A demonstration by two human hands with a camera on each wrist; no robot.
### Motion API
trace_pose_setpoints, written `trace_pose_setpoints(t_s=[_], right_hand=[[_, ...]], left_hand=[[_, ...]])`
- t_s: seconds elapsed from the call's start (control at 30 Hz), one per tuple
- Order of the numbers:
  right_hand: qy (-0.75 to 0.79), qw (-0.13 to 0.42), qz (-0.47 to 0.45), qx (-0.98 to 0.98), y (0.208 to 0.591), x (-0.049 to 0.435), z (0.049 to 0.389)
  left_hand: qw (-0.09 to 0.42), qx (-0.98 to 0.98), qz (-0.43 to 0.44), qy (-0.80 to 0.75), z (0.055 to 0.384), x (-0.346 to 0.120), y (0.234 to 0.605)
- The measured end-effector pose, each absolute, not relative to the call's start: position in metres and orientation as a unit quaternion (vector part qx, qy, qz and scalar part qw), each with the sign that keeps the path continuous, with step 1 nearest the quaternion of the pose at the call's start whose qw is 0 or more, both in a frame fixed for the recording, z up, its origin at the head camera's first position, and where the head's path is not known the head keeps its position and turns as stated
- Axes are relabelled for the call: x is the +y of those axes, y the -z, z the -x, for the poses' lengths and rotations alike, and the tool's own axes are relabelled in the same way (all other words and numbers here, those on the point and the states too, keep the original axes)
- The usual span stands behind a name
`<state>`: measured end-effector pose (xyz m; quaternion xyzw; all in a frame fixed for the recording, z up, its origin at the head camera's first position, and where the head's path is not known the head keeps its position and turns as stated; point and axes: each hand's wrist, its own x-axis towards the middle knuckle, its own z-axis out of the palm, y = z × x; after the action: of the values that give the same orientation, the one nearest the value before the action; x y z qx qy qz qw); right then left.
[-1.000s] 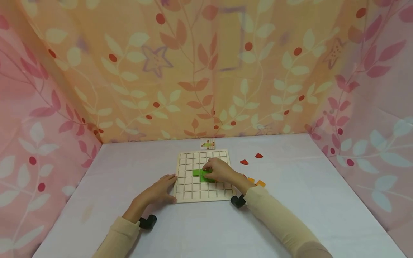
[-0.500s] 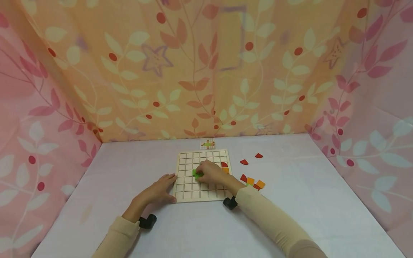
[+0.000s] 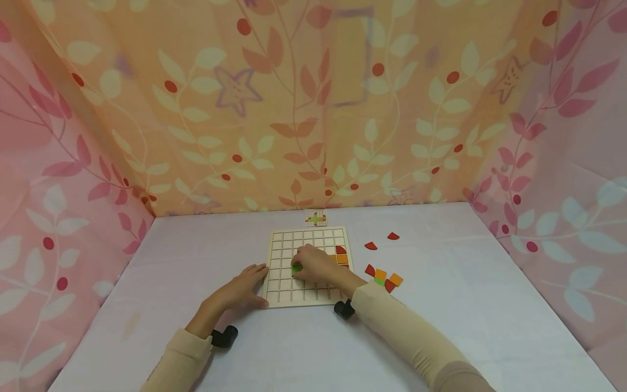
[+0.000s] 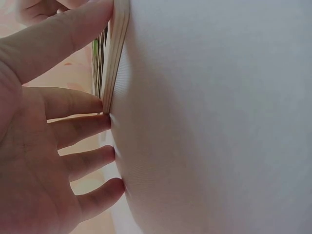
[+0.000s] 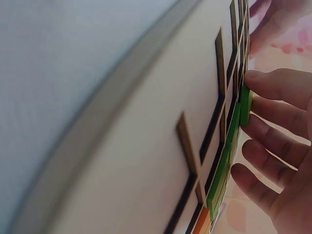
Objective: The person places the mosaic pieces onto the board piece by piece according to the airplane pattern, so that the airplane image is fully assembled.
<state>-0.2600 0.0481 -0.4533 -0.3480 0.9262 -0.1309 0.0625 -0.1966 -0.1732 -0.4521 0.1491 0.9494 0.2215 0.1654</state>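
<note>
My right hand [image 3: 315,265] is over the pale wooden grid board [image 3: 284,296]. Its thumb and finger pinch a green square tile [image 5: 246,107], tilted against the board's surface in the right wrist view. More green tiles [image 5: 220,180] and an orange one [image 5: 202,222] lie in the squares beside it. Farther right on the board are an orange square [image 3: 342,259] and a red quarter-round tile [image 3: 340,250]; the hand covers part of that row. At the board's left edge rests my left hand [image 3: 242,288], fingers extended, with the thumb touching the rim in the left wrist view.
Beyond the board lies a small pattern card [image 3: 315,218]. Right of the board are two separate red quarter-rounds [image 3: 370,246] and a loose cluster with orange squares [image 3: 396,280], a green piece [image 3: 379,281] and red pieces [image 3: 390,285]. Patterned cloth walls [image 3: 294,136] enclose the table.
My right hand has moved left across the board, uncovering the orange and red tiles on its right side and the loose cluster. The left hand has stayed in place.
</note>
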Motion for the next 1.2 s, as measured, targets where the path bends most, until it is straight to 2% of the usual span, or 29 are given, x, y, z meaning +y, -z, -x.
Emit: trace_pose_setpoints(t_s=[0.73,0.97,1.2], right_hand=[[0.132,0.067,0.350,0.925,0.449,0.047,0.257],[0.124,0.051,0.357,0.924,0.448,0.052,0.256],[0.182,0.056,0.358,0.914,0.445,0.068,0.255]], left_hand=[[0.164,0.949,-0.147,-0.225,0.197,-0.174,0.453],[0.166,0.949,-0.145,-0.225,0.197,-0.175,0.454],[0.164,0.950,-0.144,-0.224,0.197,-0.175,0.456]])
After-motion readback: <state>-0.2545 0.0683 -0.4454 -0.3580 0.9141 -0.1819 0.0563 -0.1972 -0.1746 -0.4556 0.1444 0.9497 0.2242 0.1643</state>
